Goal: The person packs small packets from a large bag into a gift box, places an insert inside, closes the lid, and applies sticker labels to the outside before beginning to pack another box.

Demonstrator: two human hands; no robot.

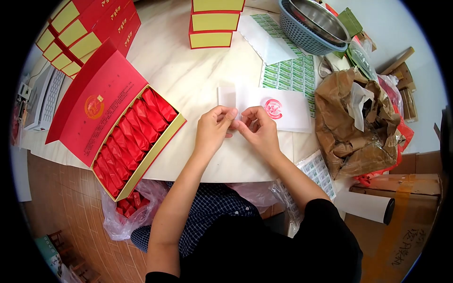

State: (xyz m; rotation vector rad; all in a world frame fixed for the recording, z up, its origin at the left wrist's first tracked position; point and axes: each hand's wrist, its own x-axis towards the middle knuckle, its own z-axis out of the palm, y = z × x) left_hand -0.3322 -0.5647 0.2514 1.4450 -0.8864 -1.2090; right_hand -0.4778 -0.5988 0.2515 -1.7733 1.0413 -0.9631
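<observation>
In the head view, my left hand (214, 128) and my right hand (260, 131) meet near the table's front edge, thumbs and fingertips pinched close together. Between them they hold a thin white translucent sleeve (228, 95), its upper part standing up beyond the fingers; its lower edge is hidden by them. Just right of my right hand lies a stack of white sleeves (295, 111) with a red round print. An open red gift box (155, 160) stands to the left, filled with a row of red foil packets (127, 141).
Red and yellow boxes (94, 28) are piled back left, more boxes (212, 23) stacked centre back. Green-printed label sheets (288, 75) lie beyond the sleeves. A blue basket (302, 35) holds a metal bowl (325, 21). A crumpled brown bag (351, 132) lies right.
</observation>
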